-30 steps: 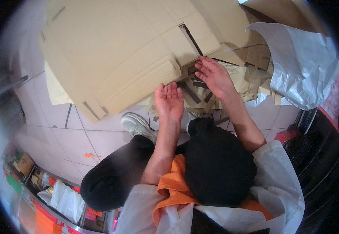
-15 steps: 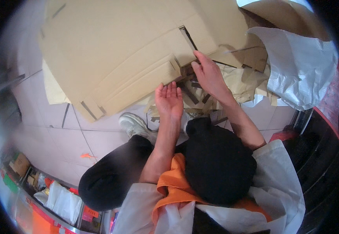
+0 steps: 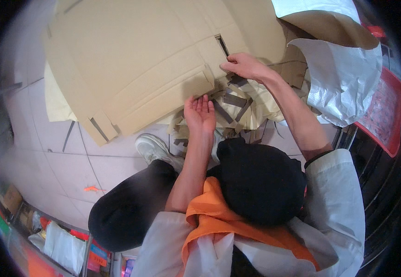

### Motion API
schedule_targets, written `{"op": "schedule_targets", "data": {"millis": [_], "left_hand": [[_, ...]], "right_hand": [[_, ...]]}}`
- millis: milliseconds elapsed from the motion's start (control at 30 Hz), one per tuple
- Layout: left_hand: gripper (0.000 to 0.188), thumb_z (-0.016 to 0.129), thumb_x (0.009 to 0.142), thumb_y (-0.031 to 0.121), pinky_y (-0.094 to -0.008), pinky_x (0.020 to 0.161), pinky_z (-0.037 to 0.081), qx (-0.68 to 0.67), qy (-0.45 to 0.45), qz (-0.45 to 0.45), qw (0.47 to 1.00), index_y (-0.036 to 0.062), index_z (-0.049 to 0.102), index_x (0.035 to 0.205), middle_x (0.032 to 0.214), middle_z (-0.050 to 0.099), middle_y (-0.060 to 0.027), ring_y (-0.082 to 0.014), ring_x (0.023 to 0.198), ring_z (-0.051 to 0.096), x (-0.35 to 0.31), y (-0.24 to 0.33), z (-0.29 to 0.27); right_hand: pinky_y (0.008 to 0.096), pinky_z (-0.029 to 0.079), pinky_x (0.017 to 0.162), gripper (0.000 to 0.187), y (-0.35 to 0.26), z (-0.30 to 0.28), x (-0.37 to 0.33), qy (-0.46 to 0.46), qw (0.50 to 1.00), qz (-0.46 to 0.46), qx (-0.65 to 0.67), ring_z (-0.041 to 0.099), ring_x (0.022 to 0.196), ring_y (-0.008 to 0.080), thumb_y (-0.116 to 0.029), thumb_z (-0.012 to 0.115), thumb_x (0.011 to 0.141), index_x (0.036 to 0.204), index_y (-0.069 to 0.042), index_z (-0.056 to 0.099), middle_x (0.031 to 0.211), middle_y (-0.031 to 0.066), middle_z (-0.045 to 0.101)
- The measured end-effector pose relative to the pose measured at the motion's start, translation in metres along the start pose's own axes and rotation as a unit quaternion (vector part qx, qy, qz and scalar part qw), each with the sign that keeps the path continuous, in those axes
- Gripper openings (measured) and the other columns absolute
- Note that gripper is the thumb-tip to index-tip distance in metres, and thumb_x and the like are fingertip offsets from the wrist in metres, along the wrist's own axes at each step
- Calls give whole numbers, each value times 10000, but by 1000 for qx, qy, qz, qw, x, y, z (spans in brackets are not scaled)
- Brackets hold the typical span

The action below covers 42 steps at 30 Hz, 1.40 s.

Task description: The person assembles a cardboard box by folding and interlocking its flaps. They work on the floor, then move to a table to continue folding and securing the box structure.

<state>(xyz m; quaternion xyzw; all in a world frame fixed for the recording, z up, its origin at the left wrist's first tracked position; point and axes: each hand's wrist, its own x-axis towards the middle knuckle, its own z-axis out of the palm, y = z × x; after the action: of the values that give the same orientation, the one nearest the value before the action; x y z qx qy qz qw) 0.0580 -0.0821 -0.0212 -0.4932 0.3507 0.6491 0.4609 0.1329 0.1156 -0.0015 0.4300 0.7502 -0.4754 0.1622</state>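
Observation:
A large brown cardboard sheet (image 3: pixel 117 60) with slots and crease lines spreads out ahead of me. My right hand (image 3: pixel 246 66) is closed at its near right edge, just below a narrow dark slot (image 3: pixel 221 46), thumb and fingers at the cardboard. My left hand (image 3: pixel 200 113) is palm up with its fingers stretched out. Its fingertips touch the near edge, beside a folded flap (image 3: pixel 203 85); the thumb is hidden. Beneath and between my hands lie several cut cardboard strips (image 3: pixel 233 100) in a loose heap.
White wrapping sheet (image 3: pixel 341 83) stands crumpled at the right, beside a red tray (image 3: pixel 396 129). My white shoe (image 3: pixel 152 148) is close to the cardboard. An orange scrap (image 3: pixel 92 189) lies on the tiled floor (image 3: pixel 64 171). Bins of packaged goods (image 3: pixel 64 244) line the lower left.
My right hand has shifted slightly and turned at the wrist, its forearm swinging out to the right. The left hand stays at the near edge. The view has moved, showing more of the red tray.

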Motion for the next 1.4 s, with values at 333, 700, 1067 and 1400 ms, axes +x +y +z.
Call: {"op": "schedule_targets", "data": {"millis": [333, 700, 1067, 1400], "left_hand": [[310, 601, 859, 248, -351, 865, 428, -6, -29, 18, 999, 50, 481, 1065, 1041, 534, -74, -216, 974, 549, 8, -3, -6], [288, 624, 845, 219, -351, 838, 426, -5, -26, 16, 1000, 80, 481, 1052, 1037, 556, -66, -190, 966, 559, 11, -5, -6], [593, 647, 790, 566, -389, 898, 428, 47, -158, -93, 982, 34, 521, 1020, 1094, 572, -122, -247, 1037, 541, -33, -14, 2], [504, 633, 849, 449, -415, 995, 406, -3, -234, -13, 972, 61, 536, 1156, 1169, 574, -102, -253, 1121, 521, -31, -2, 17]], "right_hand": [[352, 408, 509, 413, -17, -5, 9, -10, 997, 74, 10, 492, 528, 148, -364, 683, 757, 593, 4, 595, 569, 45, 539], [360, 432, 527, 319, -36, -7, -1, -59, 991, 122, 7, 531, 574, 187, -265, 656, 789, 740, 47, 611, 656, 107, 585], [254, 269, 426, 352, -59, -23, -14, -25, 947, 158, 277, 355, 491, 97, -376, 666, 833, 753, -44, 581, 617, -8, 472], [208, 268, 436, 317, -83, -68, -40, -65, 947, 109, 296, 367, 535, 42, -410, 634, 858, 808, -99, 607, 672, -56, 502]]}}
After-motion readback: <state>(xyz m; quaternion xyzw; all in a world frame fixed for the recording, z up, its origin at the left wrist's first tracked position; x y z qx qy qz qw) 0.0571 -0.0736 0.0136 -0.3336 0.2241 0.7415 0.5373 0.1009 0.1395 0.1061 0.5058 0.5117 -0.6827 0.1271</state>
